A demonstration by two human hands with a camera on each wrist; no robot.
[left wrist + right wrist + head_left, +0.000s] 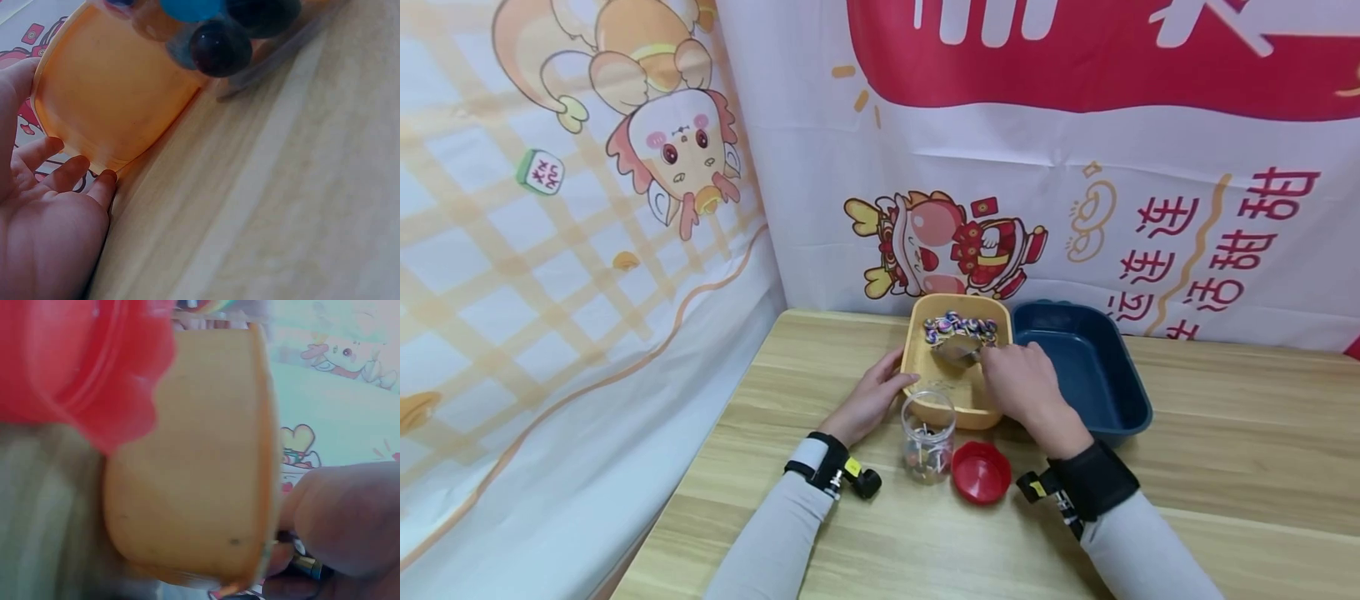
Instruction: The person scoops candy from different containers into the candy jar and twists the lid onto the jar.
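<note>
My left hand [868,400] holds the left front corner of a yellow plastic basin [917,354]. In the left wrist view its fingertips [74,167] rest against the basin's outer wall. At the back of the basin lie several small swirl-coloured lollipops [958,321]. Over the basin's right side, my right hand [1026,383] grips a shiny metal scoop [957,352], its bowl down among the lollipops. In the right wrist view the basin wall [187,456] hides most of the scoop; a piece of its dark handle [306,565] shows by the fingers.
A clear jar [928,446] with some lollipops inside stands in front of the basin, its top uncovered. Beside it lies a red lid [981,473]. A dark blue basin [1086,367] stands right of the yellow one, partly behind my right forearm. Printed cloth hangs behind the wooden table [1240,433].
</note>
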